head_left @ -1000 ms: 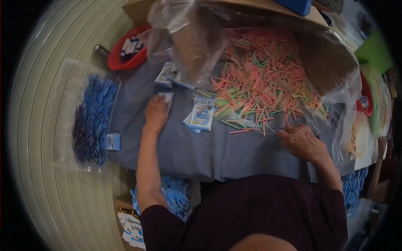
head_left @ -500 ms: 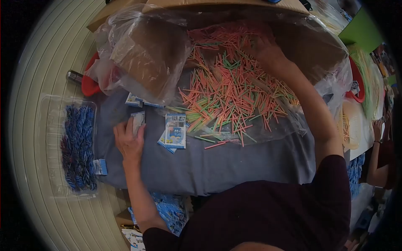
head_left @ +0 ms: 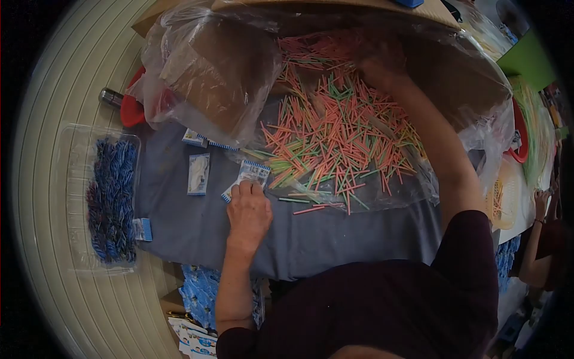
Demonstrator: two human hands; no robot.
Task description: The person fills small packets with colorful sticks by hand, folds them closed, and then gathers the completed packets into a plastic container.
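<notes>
My left hand [head_left: 250, 214] is closed, its bunched fingertips on the lower edge of a small blue-and-white printed packet [head_left: 256, 170]. Another such packet pokes out beneath it. To the left, a single packet [head_left: 198, 175] lies back side up on the grey cloth [head_left: 323, 239]. My right hand [head_left: 382, 67] reaches deep into the cardboard box, at the back of a heap of short, thin pink, green and yellow sticks [head_left: 341, 131]. Shadow and blur hide its fingers.
Clear plastic film [head_left: 221, 78] lines the cardboard box [head_left: 442, 78]. On the left stands a clear plastic tray [head_left: 78, 197] with twisted blue bundles, a packet [head_left: 142, 230] at its edge. A red basin [head_left: 131, 110] sits behind. Another person's hand [head_left: 542, 203] shows far right.
My left hand has left the packet on the left, now lying flat, and moved right onto the other packets. My right hand has shifted slightly deeper into the box.
</notes>
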